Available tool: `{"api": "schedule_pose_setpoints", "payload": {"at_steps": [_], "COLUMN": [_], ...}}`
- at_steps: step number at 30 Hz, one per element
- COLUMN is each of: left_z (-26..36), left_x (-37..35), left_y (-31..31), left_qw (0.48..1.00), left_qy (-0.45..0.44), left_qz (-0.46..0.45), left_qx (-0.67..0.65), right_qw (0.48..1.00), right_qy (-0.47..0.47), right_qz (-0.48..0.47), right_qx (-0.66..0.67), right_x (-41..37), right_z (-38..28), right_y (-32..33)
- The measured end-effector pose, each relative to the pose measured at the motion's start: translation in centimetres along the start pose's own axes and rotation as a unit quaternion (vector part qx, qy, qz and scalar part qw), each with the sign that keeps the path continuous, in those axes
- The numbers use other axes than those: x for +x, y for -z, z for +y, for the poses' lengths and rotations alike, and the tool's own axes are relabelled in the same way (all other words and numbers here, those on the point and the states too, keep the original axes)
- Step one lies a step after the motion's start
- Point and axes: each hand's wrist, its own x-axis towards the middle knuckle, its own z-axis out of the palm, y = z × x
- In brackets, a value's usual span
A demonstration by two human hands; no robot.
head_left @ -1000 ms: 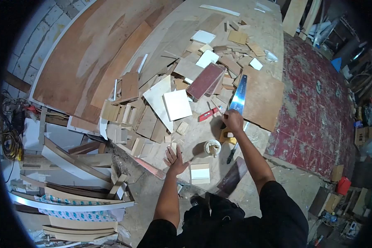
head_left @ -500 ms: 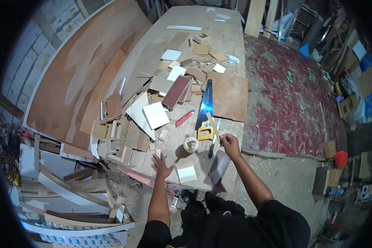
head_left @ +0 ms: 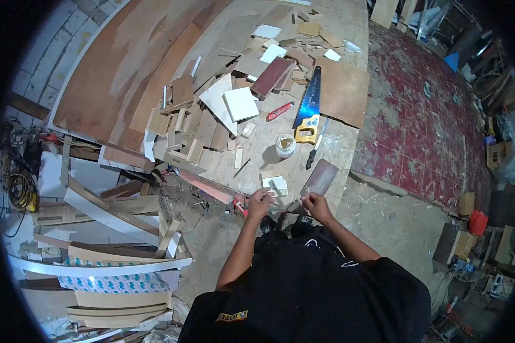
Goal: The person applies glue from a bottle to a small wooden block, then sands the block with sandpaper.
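My left hand (head_left: 261, 201) is at the bench's near edge with its fingers bent together, beside a white-faced block (head_left: 276, 185). What it pinches, if anything, is too small to make out. Close to the lower end of a reddish-brown board (head_left: 320, 177), my right hand (head_left: 317, 206) has its fingers closed; their contents cannot be made out. Beyond the hands stand an open jar (head_left: 285, 146) and a dark-handled tool (head_left: 312, 158). A handsaw (head_left: 308, 108) with a yellow handle lies further back, next to a red utility knife (head_left: 280, 111).
Wood offcuts (head_left: 212, 108) are heaped on the left and far parts of the bench. A square plywood piece (head_left: 342, 91) lies right of the saw. Curved wooden frames (head_left: 114, 211) stack up at lower left. Red-tiled flooring (head_left: 418, 126) extends to the right.
My right hand has come back from beside the saw toward my body, and the wooden stick it held no longer shows clearly. My left hand has lifted off the bench and moved right, its fingers drawn in.
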Motion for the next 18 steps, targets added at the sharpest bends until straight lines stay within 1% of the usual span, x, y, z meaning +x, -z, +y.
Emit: {"api": "schedule_pose_setpoints", "payload": {"at_steps": [1,2,3,4,5,6,7,8,9,10,11,12,13,15,16,18], "left_z": [0.4,0.9,1.2,1.7,1.7,0.5,0.1,-0.4,-0.7,-1.0,-1.0,-2.4,-0.9,1.0,1.1,1.1], "left_x": [-0.5,-0.9,-1.0,-1.2,-1.1,-0.5,-0.2,0.0,0.3,0.8,1.5,3.1,3.3,3.9,4.5,5.8], "left_y": [-0.8,-1.5,-1.9,-2.2,-2.0,-1.5,-1.2,-1.0,-0.7,-0.2,0.5,2.0,2.1,2.6,3.1,3.9], "left_qw": [0.999,0.999,0.996,0.992,0.992,0.992,0.992,0.992,0.994,0.995,0.995,0.999,0.996,0.994,0.991,0.985], "left_qy": [0.038,0.038,0.070,0.103,0.103,0.102,0.100,0.099,0.079,0.058,0.056,0.029,0.003,0.016,0.002,-0.008], "left_qz": [-0.016,-0.014,-0.004,0.007,0.007,0.008,0.008,0.008,0.017,0.026,0.025,0.035,0.044,0.034,0.034,0.034], "left_qx": [-0.027,-0.027,-0.049,-0.071,-0.071,-0.072,-0.074,-0.074,-0.076,-0.078,-0.077,-0.001,0.075,0.102,0.129,0.170], "right_qw": [0.999,0.994,0.994,0.995,0.994,0.994,0.994,0.992,0.988,0.988,0.986,0.983,0.983,0.992,0.992,0.995], "right_qy": [-0.028,-0.056,-0.056,-0.031,-0.007,0.003,0.003,-0.007,-0.017,-0.015,-0.018,-0.021,-0.020,-0.031,-0.029,0.015], "right_qz": [-0.037,-0.072,-0.073,-0.088,-0.104,-0.103,-0.102,-0.116,-0.129,-0.128,-0.121,-0.115,-0.114,-0.104,-0.102,-0.070], "right_qx": [0.028,0.056,0.056,0.015,-0.026,-0.024,-0.024,-0.056,-0.087,-0.087,-0.114,-0.141,-0.141,-0.070,-0.070,-0.065], "right_x": [0.0,0.0,0.2,0.4,0.5,0.8,0.9,1.0,1.1,1.2,1.2,1.2,1.3,1.3,1.1,0.7], "right_z": [-0.3,-0.6,-1.1,-1.5,-1.9,-2.0,-2.6,-3.1,-3.3,-3.6,-3.9,-4.1,-3.5,-2.0,-1.4,-0.8], "right_y": [-1.1,-2.0,-2.7,-3.1,-3.5,-3.9,-4.0,-3.9,-3.8,-3.7,-3.7,-3.6,-3.5,-3.1,-2.7,-1.8]}}
